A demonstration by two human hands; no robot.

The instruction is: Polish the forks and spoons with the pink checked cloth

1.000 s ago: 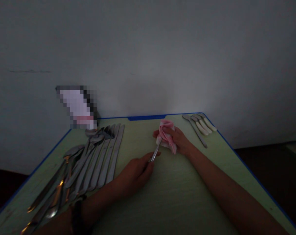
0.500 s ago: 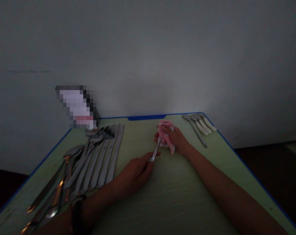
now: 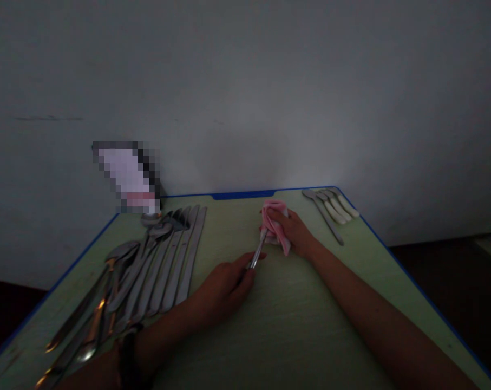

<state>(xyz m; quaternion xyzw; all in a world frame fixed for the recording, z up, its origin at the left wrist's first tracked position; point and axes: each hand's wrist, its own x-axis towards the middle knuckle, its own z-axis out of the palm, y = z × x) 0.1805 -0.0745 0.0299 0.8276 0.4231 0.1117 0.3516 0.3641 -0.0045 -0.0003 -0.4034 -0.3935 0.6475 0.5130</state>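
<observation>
My left hand (image 3: 224, 284) is closed round the handle of a slim metal utensil (image 3: 257, 252) that slants up and to the right. Its far end is buried in a bunched pink cloth (image 3: 274, 225). My right hand (image 3: 296, 233) is wrapped round that cloth, fingers pressed on it, just beyond the middle of the pale green table (image 3: 294, 325). Whether the utensil is a spoon, fork or knife is hidden by the cloth.
A row of several metal knives and spoons (image 3: 156, 265) lies on the left half of the table. A few pieces with white handles (image 3: 332, 208) lie at the far right corner. A blurred-out object (image 3: 127, 176) stands at the back left against the wall.
My right hand and the pink cloth have shifted slightly along the utensil's tip. My left hand has hardly moved.
</observation>
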